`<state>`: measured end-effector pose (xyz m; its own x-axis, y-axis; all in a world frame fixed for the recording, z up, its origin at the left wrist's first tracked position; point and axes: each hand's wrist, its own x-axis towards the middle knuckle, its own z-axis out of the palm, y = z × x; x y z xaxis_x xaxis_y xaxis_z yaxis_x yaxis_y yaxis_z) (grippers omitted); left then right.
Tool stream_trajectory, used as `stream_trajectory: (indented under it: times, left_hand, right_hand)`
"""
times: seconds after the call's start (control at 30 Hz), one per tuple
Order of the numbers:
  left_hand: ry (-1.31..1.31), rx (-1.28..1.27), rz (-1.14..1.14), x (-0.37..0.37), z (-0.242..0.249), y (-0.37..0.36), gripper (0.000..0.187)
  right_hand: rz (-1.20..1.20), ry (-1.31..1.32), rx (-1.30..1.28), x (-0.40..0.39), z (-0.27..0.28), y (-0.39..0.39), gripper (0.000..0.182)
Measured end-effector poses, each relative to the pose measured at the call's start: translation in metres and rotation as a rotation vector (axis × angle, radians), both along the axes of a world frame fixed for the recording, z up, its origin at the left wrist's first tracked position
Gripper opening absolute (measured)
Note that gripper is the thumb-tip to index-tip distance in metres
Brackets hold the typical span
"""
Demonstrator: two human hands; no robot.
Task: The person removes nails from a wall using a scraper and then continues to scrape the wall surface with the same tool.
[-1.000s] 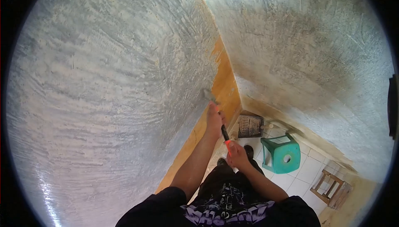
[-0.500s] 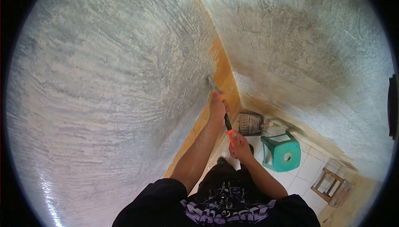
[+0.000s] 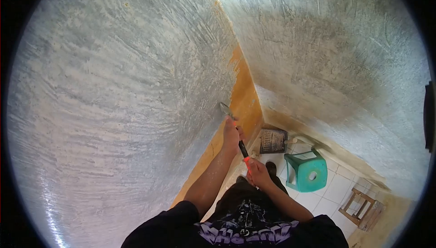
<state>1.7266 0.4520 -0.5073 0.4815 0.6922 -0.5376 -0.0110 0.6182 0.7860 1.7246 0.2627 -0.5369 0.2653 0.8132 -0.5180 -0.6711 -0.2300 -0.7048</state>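
Both my hands are closed around a long-handled scraper (image 3: 243, 148) with a black and orange-red handle. My left hand (image 3: 230, 134) grips it near the head, and my right hand (image 3: 258, 174) holds the lower end. Its metal blade, at the top of the tool, lies against the left wall (image 3: 136, 93), beside the edge of a strip of orange paint (image 3: 245, 93). Rough grey streaks cover most of this wall. The orange strip runs down along the corner and behind my left forearm.
The right wall (image 3: 318, 52), grey and streaked, meets the left one at the corner. On the white tiled floor (image 3: 324, 205) stand a green plastic stool (image 3: 312, 175) and a small wooden frame-like stool (image 3: 359, 206). A dirty dark dustpan-like item (image 3: 273, 141) lies in the corner.
Both hands and the scraper have moved down along the left wall. The blade has gone from higher up at the orange edge to a lower spot, slightly to the left.
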Motion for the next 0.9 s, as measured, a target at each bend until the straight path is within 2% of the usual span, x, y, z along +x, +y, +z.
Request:
stream_trajectory:
  times: [0.1, 0.2, 0.3, 0.5, 0.67, 0.7, 0.8, 0.9]
  left_hand:
    - [-0.024, 0.097, -0.073, 0.023, -0.001, 0.012, 0.05]
    - [-0.046, 0.037, -0.003, 0.03, 0.01, 0.002, 0.051]
    - [-0.069, 0.018, 0.008, 0.012, -0.004, 0.001, 0.053]
    - [0.016, 0.141, -0.018, 0.041, 0.0, 0.007, 0.054]
    - [-0.049, 0.019, -0.01, 0.01, -0.004, -0.001, 0.053]
    - [-0.068, -0.004, -0.027, 0.006, -0.003, 0.002, 0.054]
    - [-0.095, 0.138, -0.022, 0.038, -0.013, 0.011, 0.055]
    - [-0.137, 0.114, 0.006, 0.047, -0.007, 0.004, 0.057]
  right_hand:
    - [-0.006, 0.069, 0.004, 0.015, 0.013, 0.009, 0.043]
    - [0.005, 0.019, -0.044, 0.024, 0.004, 0.005, 0.042]
    - [0.022, 0.017, -0.067, 0.019, 0.005, 0.0, 0.042]
    - [-0.008, 0.006, -0.056, 0.032, 0.003, 0.007, 0.044]
    - [0.02, -0.109, -0.073, 0.014, 0.01, -0.004, 0.044]
    - [0.027, 0.005, -0.023, 0.017, 0.025, -0.005, 0.045]
    - [-0.055, -0.191, -0.088, 0.034, -0.012, 0.011, 0.037]
    - [-0.003, -0.165, -0.053, 0.055, 0.005, 0.003, 0.035]
